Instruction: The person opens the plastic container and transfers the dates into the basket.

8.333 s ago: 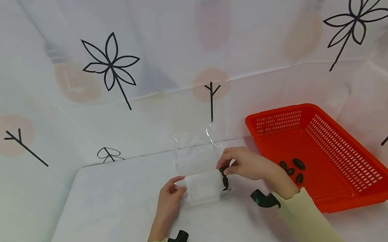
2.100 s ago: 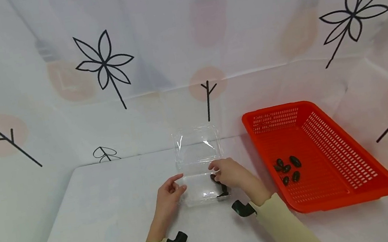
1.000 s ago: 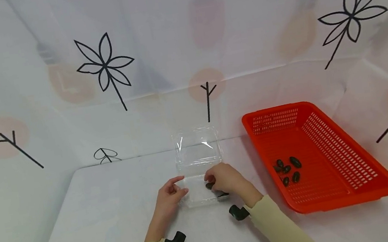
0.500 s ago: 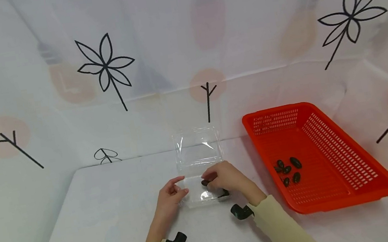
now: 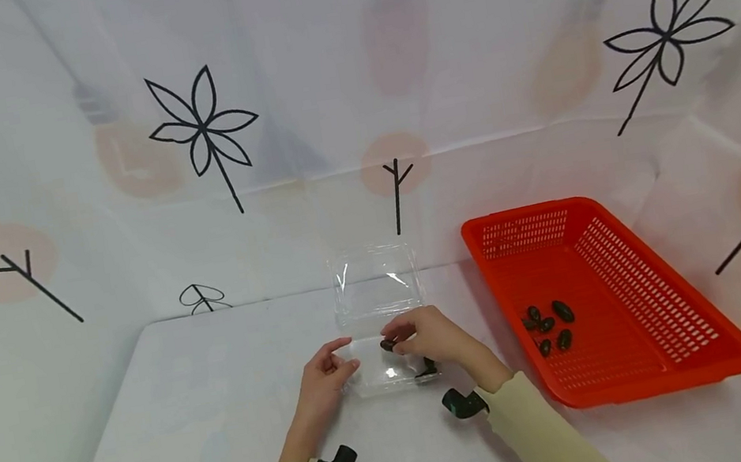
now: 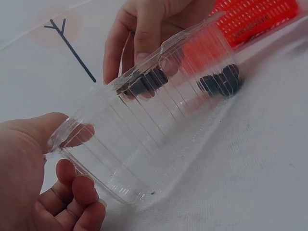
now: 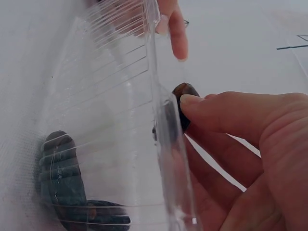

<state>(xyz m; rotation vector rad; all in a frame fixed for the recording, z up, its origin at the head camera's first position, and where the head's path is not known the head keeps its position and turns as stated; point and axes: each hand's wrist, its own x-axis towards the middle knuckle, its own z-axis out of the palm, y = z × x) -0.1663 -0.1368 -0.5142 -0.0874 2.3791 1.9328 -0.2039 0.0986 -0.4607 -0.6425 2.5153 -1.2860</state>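
Observation:
A clear plastic clamshell box (image 5: 378,377) sits on the table with its lid (image 5: 378,282) standing up at the back. My left hand (image 5: 322,382) holds the box's left side, the rim between thumb and fingers, as the left wrist view shows. My right hand (image 5: 433,337) pinches a dark oval fruit-like piece (image 7: 185,89) between thumb and fingers, just over the box's open base. More dark oval pieces (image 7: 62,173) lie inside at the box's right end, partly hidden by my right hand in the head view.
A red perforated plastic basket (image 5: 643,374) stands to the right of the box, with several dark green oval pieces (image 5: 562,311) toward its left side. The white-covered table (image 5: 225,412) meets a patterned white cloth backdrop (image 5: 312,224) behind.
Over the last second my right hand has shifted slightly up and left with the dark oval piece, away from the pieces at the box's right end. My left hand stays in place.

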